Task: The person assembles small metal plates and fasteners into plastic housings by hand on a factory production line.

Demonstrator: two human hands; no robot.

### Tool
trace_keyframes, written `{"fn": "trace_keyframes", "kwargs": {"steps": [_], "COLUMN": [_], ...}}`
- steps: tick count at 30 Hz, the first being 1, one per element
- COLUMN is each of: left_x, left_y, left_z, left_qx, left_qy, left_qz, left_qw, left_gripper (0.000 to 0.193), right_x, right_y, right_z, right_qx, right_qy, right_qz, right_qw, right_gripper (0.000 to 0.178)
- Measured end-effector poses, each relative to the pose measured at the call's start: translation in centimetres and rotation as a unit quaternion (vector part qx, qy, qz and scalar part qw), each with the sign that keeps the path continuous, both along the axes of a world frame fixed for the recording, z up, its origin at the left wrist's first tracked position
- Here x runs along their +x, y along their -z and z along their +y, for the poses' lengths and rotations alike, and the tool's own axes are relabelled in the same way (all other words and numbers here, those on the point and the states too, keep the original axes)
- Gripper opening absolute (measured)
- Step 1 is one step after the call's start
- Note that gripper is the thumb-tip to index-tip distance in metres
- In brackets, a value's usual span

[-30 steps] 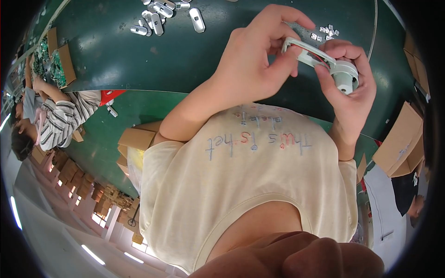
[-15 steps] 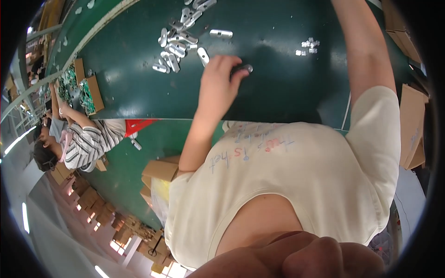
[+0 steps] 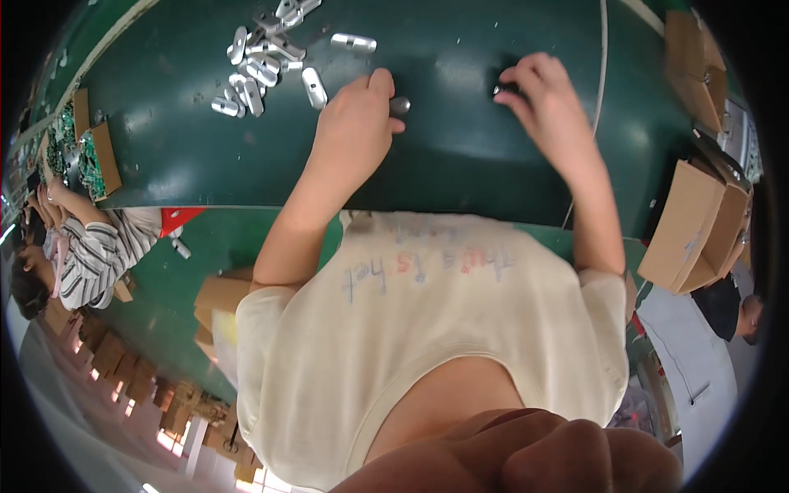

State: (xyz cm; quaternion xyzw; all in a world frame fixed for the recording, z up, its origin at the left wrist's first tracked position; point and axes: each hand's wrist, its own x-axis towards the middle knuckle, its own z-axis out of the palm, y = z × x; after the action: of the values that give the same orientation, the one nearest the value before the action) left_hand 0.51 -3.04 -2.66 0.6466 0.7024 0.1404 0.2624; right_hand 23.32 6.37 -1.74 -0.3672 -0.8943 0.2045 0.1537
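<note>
The left hand hides most of a rounded silvery part; a tiny piece at the fingertips of the right hand is too small to identify. The top edge cuts off the uppermost silver casings, and the upper shirt lettering is blurred.

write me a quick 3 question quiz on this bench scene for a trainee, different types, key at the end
1. What shows between the thumb and fingers of the left hand?

2. True or false: the left hand and the right hand are apart.

3. On which side of the left hand does the pile of silver oval parts lie in the picture?
A) right
B) left
C) below, toward the shirt

Key:
1. A rounded, shiny metallic piece, partly hidden by the hand.
2. True.
3. B
</note>
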Motion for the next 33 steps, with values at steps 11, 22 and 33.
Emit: {"fn": "trace_keyframes", "kwargs": {"steps": [11,22,33], "left_x": [0.0,1.9,2.6], "left_y": [0.1,-3.0,0.7], "left_z": [-0.1,4.9,4.0], "left_qx": [-0.009,-0.018,-0.119], "left_qy": [0.012,-0.024,-0.107], "left_qz": [0.023,-0.596,-0.638], "left_qw": [1.0,0.802,0.753], "left_gripper": [0.021,0.023,0.029], "right_x": [-1.3,0.1,-0.2], "right_y": [-0.1,-2.1,1.0], "right_z": [-1.8,-0.2,-1.6], "right_qx": [-0.094,-0.314,-0.346], "right_qy": [0.039,0.096,0.077], "right_qz": [0.081,0.424,0.409], "right_qw": [0.991,0.844,0.841], "right_gripper": [0.008,0.019,0.018]}}
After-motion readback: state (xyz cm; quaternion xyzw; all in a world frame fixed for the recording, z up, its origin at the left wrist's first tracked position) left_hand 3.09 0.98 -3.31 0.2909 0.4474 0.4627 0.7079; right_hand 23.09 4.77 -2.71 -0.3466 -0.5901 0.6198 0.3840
